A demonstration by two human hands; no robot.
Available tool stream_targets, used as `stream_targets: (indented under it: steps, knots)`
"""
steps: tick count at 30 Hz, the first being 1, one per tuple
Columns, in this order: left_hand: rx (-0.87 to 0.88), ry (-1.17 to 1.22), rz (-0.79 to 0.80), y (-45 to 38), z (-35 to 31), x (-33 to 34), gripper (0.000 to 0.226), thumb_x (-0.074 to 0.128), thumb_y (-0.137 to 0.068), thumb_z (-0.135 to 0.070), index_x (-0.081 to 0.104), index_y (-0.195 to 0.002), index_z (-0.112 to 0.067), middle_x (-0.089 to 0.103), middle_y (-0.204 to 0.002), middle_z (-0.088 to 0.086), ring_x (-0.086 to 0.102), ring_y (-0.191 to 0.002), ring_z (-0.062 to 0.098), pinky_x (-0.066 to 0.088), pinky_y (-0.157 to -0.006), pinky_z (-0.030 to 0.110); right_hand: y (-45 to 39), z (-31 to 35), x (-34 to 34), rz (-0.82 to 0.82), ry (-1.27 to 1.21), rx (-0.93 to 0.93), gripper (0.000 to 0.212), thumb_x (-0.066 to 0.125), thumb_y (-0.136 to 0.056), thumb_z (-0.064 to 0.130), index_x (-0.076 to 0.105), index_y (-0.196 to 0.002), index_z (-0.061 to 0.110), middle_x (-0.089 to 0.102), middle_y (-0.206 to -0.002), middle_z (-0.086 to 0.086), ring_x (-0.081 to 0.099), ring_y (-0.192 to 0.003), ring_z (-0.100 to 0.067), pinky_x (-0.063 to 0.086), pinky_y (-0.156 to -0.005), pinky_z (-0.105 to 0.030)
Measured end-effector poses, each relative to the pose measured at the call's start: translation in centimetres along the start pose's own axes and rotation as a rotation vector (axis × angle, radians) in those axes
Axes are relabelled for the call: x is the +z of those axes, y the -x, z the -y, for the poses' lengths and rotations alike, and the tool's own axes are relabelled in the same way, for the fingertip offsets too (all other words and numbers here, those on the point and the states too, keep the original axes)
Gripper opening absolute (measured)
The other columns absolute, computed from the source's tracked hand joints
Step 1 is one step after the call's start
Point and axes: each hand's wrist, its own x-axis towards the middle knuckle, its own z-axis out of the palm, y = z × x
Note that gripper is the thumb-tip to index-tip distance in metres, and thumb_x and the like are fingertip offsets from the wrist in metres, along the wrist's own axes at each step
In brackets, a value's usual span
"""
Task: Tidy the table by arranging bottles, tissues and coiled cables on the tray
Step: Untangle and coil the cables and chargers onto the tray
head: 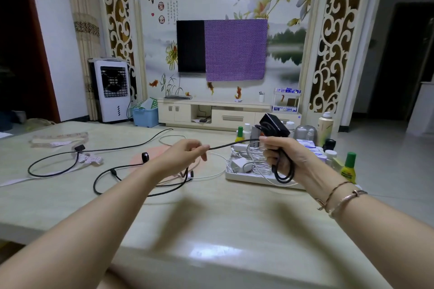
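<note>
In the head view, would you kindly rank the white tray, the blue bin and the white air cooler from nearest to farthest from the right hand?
1. The white tray, on the table just below and left of the right hand.
2. The blue bin, on the floor past the table's far edge, to the left.
3. The white air cooler, standing against the wall, left of the bin.

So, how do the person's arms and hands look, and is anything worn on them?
Both arms are bare up to the picture's edge, with no sleeves and no gloves. The right hand has thin metal bracelets around its wrist, rose-gold in colour, with a small clasp or knot on one. The left hand and its wrist carry nothing. No rings can be seen.
</note>
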Motion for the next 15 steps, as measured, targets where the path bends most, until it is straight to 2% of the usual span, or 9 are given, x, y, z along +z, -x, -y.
stream_targets:
  steps: [2, 4, 7, 9, 12, 15]
  knots:
    - [0.03, 0.046, -0.039, 0.1, -0.7, 0.3, 0.034, 0.047, -0.099, -0.034, 0.064, -0.081, -0.011, 0.04, -0.074, 0.011, 0.036, -0.068, 0.019, 0.026, -0.062, 0.028, 0.0, -0.2, 0.2, -0.056, 0.033, -0.047, 0.021, 0.059, -0.086, 0.0, 0.047, -0.078, 0.015, 0.033, -0.055, 0.004, 0.029, -0.046, -0.006, 0.018, -0.048, -0.02]
    - [0.051, 0.098, -0.086, -0.1, -1.9, 1.3, 0.034, 0.048, -0.099, -0.033, 0.064, -0.082, -0.008, 0.037, -0.067, 0.007, 0.035, -0.063, 0.018, 0.031, -0.063, 0.027, -0.1, -0.5, 0.8, -0.084, 0.059, -0.064, 0.017, 0.06, -0.084, -0.002, 0.052, -0.079, 0.012, 0.039, -0.055, 0.003, 0.035, -0.045, -0.006, 0.022, -0.042, -0.017]
    - [0.096, 0.142, -0.115, -0.4, -3.9, 3.1, 0.032, 0.051, -0.098, -0.032, 0.061, -0.073, -0.013, 0.034, -0.057, -0.001, 0.032, -0.056, 0.017, 0.024, -0.052, 0.026, -0.2, -1.2, 2.1, -0.06, 0.029, -0.03, 0.01, 0.06, -0.085, 0.0, 0.057, -0.086, 0.009, 0.044, -0.052, 0.004, 0.038, -0.043, -0.005, 0.025, -0.036, -0.015]
    - [0.121, 0.195, -0.129, -0.7, -4.6, 3.8, 0.032, 0.052, -0.097, -0.03, 0.06, -0.071, -0.013, 0.037, -0.056, -0.001, 0.035, -0.058, 0.018, 0.026, -0.053, 0.027, -0.4, -1.6, 2.7, -0.038, -0.017, -0.004, 0.011, 0.06, -0.086, 0.002, 0.059, -0.094, 0.01, 0.046, -0.05, 0.005, 0.041, -0.041, -0.003, 0.026, -0.035, -0.014]
    - [0.136, 0.253, -0.199, -1.0, -5.1, 3.5, 0.031, 0.054, -0.096, -0.029, 0.061, -0.071, -0.012, 0.043, -0.054, -0.006, 0.042, -0.055, 0.018, 0.034, -0.052, 0.022, -0.7, -1.8, 3.0, -0.031, -0.058, 0.021, 0.01, 0.059, -0.088, 0.004, 0.057, -0.097, 0.01, 0.045, -0.046, 0.005, 0.04, -0.04, -0.004, 0.026, -0.035, -0.015]
    - [0.166, 0.236, -0.218, -1.3, -5.8, 2.3, 0.033, 0.054, -0.096, -0.032, 0.063, -0.073, -0.012, 0.043, -0.058, -0.001, 0.036, -0.057, 0.016, 0.028, -0.056, 0.027, -0.8, -1.5, 2.9, -0.005, -0.07, 0.027, 0.003, 0.057, -0.091, 0.008, 0.056, -0.093, 0.01, 0.04, -0.044, 0.006, 0.034, -0.04, -0.005, 0.026, -0.038, -0.016]
